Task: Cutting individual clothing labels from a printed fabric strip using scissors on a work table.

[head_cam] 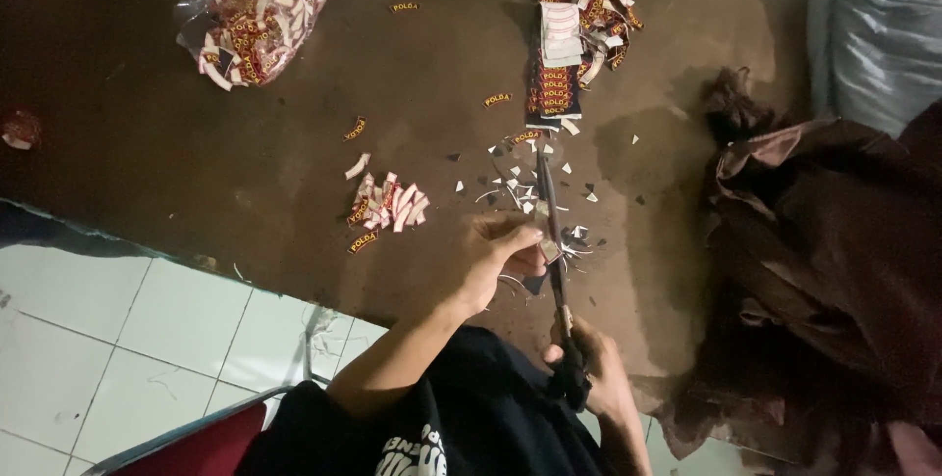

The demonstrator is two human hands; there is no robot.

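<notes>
My right hand (594,368) grips the dark handles of long scissors (551,231), whose blades point away from me over the brown floor mat (177,142). My left hand (496,252) pinches a small woven label (549,250) against the blades. Beyond the blade tips lies a strip of dark labels with gold edging (554,83). A small pile of cut labels (388,206) rests to the left of my left hand.
A clear plastic bag of labels (257,10) lies at the top left. White paper scraps (520,186) litter the mat. Brown cloth (824,250) is heaped on the right, a grey sack (878,34) behind it. White floor tiles (128,339) and a red chair edge (196,442) lie at the bottom left.
</notes>
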